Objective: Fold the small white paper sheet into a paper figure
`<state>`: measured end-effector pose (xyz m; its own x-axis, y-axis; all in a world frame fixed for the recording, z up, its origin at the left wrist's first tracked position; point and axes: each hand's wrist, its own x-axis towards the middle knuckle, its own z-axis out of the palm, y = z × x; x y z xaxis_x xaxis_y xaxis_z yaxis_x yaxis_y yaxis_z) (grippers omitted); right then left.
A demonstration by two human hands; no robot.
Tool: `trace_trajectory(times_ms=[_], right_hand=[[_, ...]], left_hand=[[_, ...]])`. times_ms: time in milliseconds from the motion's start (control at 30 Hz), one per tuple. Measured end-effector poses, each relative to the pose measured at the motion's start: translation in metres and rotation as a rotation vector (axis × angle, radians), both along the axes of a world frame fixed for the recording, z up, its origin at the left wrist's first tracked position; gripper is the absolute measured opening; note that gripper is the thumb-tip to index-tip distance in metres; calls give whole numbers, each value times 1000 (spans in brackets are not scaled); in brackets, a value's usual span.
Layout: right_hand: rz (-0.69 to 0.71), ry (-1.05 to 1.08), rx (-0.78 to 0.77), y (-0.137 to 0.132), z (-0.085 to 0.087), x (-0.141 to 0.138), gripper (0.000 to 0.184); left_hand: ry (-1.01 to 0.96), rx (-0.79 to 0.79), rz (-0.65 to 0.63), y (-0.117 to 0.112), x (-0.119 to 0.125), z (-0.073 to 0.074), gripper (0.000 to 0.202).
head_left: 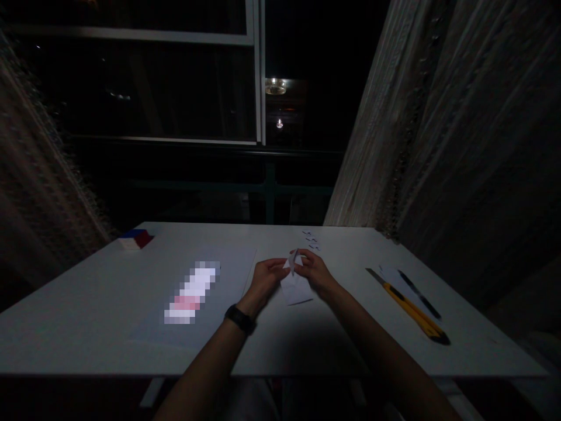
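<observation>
Left grip (266, 278) and right grip (316, 271) both pinch the folded paper (297, 291); I'd go gentle and line the edges up before pressing creases.

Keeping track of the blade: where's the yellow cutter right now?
In the head view, the yellow cutter lies on the table, right of the right hand, just left of the black pen.

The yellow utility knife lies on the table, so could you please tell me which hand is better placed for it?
Probably the right hand: it is nearer the yellow utility knife, while the left hand is farther across. Both currently hold the folded paper.
</observation>
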<state>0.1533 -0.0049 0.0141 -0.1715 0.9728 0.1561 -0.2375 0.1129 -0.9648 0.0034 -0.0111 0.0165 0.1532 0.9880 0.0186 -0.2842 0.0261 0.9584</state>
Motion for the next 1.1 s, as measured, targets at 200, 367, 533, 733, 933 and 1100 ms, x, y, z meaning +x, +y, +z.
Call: trace_trajectory(times_ms=[200,367,533,733,933,1100], right_hand=[[-37,-92,22,0,-2,-3,41],[-113,-182,162,4,-5,-2,33],[-236,-247,232,8,-10,-3,27],[-181,-112,60,8,-13,-3,31],[-183,-111,-16,8,-11,-5,29],[-198,-118,3,8,-9,-5,28]], left_hand=[[-33,32,10,3,0,-2,40],[-24,68,-127,-1,1,0,52],[26,182,-155,-3,2,3,47],[159,238,8,6,0,-5,33],[276,278,149,9,-2,-6,22],[372,286,186,11,-3,-8,21]])
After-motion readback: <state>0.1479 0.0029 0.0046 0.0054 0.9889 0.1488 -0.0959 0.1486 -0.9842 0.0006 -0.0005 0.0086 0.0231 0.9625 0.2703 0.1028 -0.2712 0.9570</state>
